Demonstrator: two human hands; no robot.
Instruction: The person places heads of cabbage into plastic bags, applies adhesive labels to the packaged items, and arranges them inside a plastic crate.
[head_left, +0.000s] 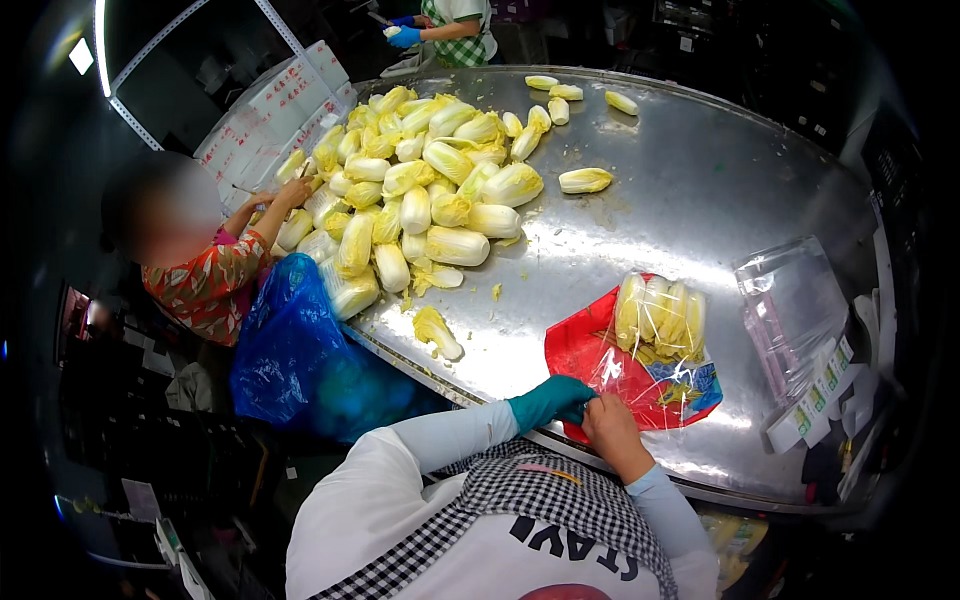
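Note:
Several small napa cabbages (660, 319) lie side by side in a clear plastic bag (611, 367), on top of a red printed plastic sheet (574, 341). My left hand (551, 403), in a teal glove, meets my bare right hand (616, 431) at the bag's near end, by the table's front edge. The fingers of both hands are closed on the gathered plastic there. The left fingertips are partly hidden, so the exact grip is unclear.
On the steel table (675, 195) a heap of napa cabbages (427, 172) lies at the left. Flat clear bags (795, 300) and a label strip (817, 394) lie at right. A blue plastic bag (300, 352) hangs beside the near-left edge. Co-workers stand left (206, 277) and behind the table (457, 37).

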